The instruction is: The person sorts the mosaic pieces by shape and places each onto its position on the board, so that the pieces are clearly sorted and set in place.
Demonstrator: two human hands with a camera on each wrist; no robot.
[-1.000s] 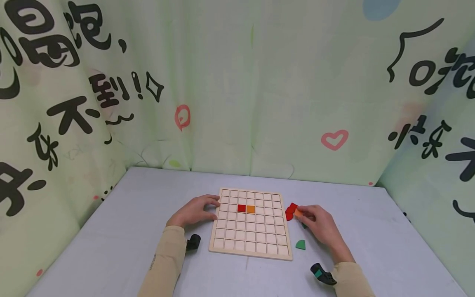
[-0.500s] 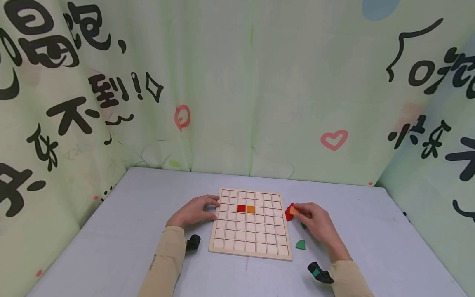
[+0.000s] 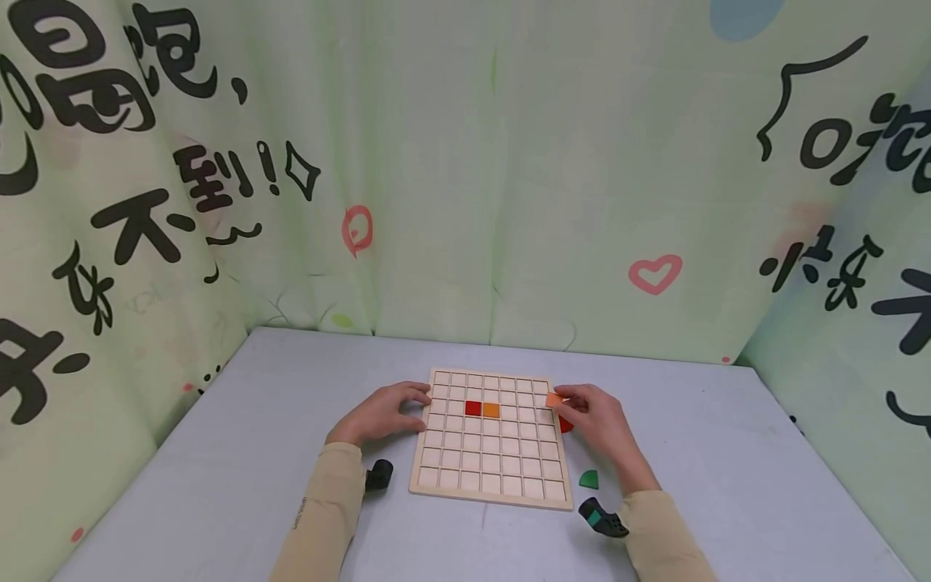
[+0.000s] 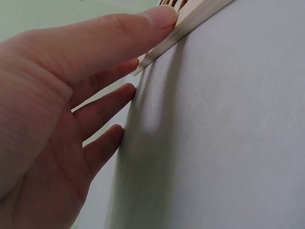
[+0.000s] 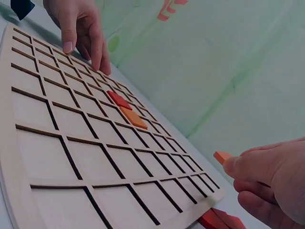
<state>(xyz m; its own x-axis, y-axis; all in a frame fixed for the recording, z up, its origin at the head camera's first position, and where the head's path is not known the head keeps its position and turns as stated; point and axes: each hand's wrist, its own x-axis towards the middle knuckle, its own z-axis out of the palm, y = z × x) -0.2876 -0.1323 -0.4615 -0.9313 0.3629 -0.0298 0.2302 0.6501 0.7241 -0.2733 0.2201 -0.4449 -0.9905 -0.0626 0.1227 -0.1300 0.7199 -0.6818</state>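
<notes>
A wooden grid board [image 3: 480,465] lies on the table, with a red square tile [image 3: 473,408] and an orange square tile [image 3: 491,411] side by side in two of its cells. Along the board's left edge rests my left hand [image 3: 381,412]; its thumb [image 4: 159,19] touches the rim and the fingers are spread, fairly straight. My right hand [image 3: 595,422] pinches another orange tile [image 5: 221,156] between thumb and fingers, raised above the board's right edge. Beneath that hand, red pieces [image 5: 220,219] lie on the table against the board, partly hidden.
A green quarter-round piece [image 3: 589,479] lies right of the board. Black wrist devices sit at both sleeves, the left one [image 3: 379,475] beside the board and the right one [image 3: 602,517] near its lower right corner. A printed curtain [image 3: 451,202] surrounds the table [image 3: 305,364].
My right hand has carried the orange tile left and slightly away from me, from beside the red pieces to over the board's right edge. The left hand has stayed put.
</notes>
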